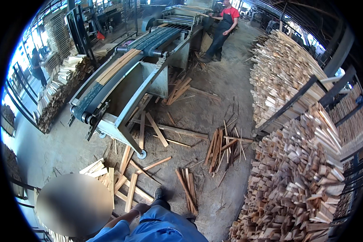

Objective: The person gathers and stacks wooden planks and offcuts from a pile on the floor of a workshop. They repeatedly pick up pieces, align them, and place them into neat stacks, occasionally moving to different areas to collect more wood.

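Boards, flat, straight-edged, pale yellow sawn wood (pixel 131 192), lie loose and crisscrossed on the grey concrete floor (pixel 230 109), just left of the wearer's dark boot (pixel 160 194). Bare left hand (pixel 140 208), coming out of a blue sleeve (pixel 117 230), hangs low in front of the body, near the lower ends of those boards. Fingers look loosely curled, but the tips are hidden (can't tell if they grip anything). Right hand out of view, so its fingers can't be told.

Handling, as a judgement: boards look stiff, dry and fairly light singly, not fragile, though thin ones could split; rough sawn faces should give good friction, with splinters likely. Best hold: across the width near mid-length, thumb on one edge, fingers on the other. Overlapping ones may drag neighbours, so top pieces come free easiest.

Around: reddish-brown narrow wood strips (pixel 191 187) right of the boot; grey metal conveyor frame (pixel 159 82) ahead, pale long planks (pixel 119 66) on its dark green belt (pixel 165 35); co-worker in red shirt and dark apron (pixel 226 28) beside its far part; tall stack of brownish wood pieces (pixel 286 177) at right.
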A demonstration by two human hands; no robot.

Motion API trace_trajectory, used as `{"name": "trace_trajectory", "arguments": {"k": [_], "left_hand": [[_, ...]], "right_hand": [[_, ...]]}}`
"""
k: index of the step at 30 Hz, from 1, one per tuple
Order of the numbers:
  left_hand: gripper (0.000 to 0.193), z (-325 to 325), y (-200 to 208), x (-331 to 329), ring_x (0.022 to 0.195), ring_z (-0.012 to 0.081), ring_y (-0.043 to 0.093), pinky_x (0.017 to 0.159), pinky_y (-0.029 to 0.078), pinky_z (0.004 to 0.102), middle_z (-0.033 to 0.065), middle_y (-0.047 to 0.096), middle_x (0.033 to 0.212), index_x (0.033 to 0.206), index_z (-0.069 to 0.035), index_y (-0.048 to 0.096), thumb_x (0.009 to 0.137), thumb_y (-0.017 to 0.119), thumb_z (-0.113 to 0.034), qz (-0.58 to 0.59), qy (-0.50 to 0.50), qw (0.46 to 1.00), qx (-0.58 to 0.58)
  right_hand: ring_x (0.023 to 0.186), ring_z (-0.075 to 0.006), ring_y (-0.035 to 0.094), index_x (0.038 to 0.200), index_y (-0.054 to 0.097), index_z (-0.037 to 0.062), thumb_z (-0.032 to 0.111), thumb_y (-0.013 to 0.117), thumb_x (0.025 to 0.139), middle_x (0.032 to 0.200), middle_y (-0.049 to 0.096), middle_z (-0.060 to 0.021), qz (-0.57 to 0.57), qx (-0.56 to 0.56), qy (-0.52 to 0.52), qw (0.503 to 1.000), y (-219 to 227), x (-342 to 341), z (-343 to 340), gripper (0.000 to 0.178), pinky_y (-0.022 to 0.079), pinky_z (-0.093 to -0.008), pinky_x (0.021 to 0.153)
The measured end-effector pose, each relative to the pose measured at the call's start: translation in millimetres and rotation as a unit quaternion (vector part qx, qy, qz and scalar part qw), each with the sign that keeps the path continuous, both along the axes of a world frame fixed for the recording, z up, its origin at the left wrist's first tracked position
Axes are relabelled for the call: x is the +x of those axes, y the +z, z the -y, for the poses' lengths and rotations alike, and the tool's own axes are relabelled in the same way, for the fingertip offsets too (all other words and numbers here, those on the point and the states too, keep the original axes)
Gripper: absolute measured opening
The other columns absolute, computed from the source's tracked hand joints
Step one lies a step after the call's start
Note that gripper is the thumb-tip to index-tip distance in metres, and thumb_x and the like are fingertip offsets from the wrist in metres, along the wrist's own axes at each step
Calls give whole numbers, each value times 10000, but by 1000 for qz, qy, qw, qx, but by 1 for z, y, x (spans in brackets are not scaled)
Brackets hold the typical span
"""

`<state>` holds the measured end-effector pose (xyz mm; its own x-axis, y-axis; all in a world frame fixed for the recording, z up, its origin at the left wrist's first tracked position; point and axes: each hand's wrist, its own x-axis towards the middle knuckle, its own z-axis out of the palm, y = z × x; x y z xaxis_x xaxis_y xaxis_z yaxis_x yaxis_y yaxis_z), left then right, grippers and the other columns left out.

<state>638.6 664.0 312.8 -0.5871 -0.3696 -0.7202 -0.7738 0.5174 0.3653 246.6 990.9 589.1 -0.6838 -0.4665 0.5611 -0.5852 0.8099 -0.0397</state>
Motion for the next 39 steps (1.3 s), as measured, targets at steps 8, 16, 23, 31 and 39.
{"name": "trace_trajectory", "arguments": {"k": [8, 16, 23, 31, 39], "left_hand": [[355, 80, 6, 20, 1156, 358, 643, 981, 511, 447, 169, 696, 1183, 1156, -139, 708, 965, 492, -346, -29, 97, 994, 38], [241, 159, 61, -9, 1050, 386, 655, 910, 522, 446, 199, 684, 1101, 1052, -62, 678, 956, 497, -190, -130, 370, 920, 25], [149, 149, 15, 19, 863, 388, 680, 757, 537, 457, 194, 680, 922, 888, -49, 624, 903, 510, -143, -124, 325, 937, -23], [231, 161, -21, -8, 770, 312, 708, 645, 535, 404, 125, 722, 781, 812, -102, 701, 880, 574, -282, -22, 485, 873, 40], [267, 305, 54, -189, 1126, 361, 651, 940, 524, 456, 178, 697, 1176, 1033, -111, 702, 927, 539, -294, 44, 288, 956, 34]], "right_hand": [[991, -380, 664, 1145, 660, -67, 340, 558, 1014, 1068, 693, -230, 385, 119, 14, 915, -125, 31, 110, 439, 526, -484, 922], [995, -360, 675, 1146, 675, -69, 341, 616, 991, 1056, 706, -226, 526, 198, -36, 826, -188, 27, 91, 442, 537, -443, 926], [1185, -442, 610, 1416, 523, 36, 585, 635, 865, 1219, 653, -303, 566, 193, -36, 801, -184, -68, 194, 786, 471, -485, 1027], [1261, -367, 595, 1424, 526, 17, 555, 674, 867, 1311, 633, -261, 655, 207, -51, 725, -207, -182, 337, 788, 452, -398, 1064], [1249, -288, 604, 1425, 542, 17, 465, 694, 907, 1365, 623, -205, 702, 190, -52, 684, -179, -303, 455, 701, 451, -340, 1039]]}}
